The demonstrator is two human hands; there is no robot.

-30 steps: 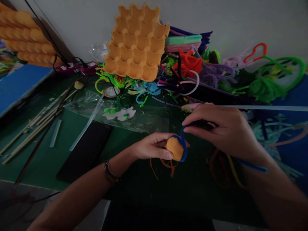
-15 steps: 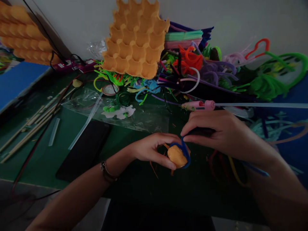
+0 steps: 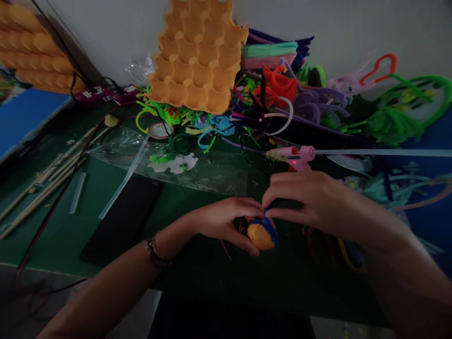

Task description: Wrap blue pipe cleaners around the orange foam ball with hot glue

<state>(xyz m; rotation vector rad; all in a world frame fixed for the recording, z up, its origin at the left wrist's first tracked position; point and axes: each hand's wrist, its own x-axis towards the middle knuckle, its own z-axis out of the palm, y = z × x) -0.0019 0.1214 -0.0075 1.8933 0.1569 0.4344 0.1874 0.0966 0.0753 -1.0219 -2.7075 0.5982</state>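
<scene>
Left grip (image 3: pixel 226 219) holds orange piece (image 3: pixel 260 237) above green tabletop (image 3: pixel 45 249).

A small, domed orange piece (image 3: pixel 260 237), matte and slightly uneven, is held to the lower right of the frame's centre. A fuzzy blue strip (image 3: pixel 272 230) curves along its upper and right edges, touching it; one stretch rises, pinched above the piece.

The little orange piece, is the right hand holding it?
No, the left hand holds the little orange piece, while the right hand pinches the blue fuzzy strip.
</scene>
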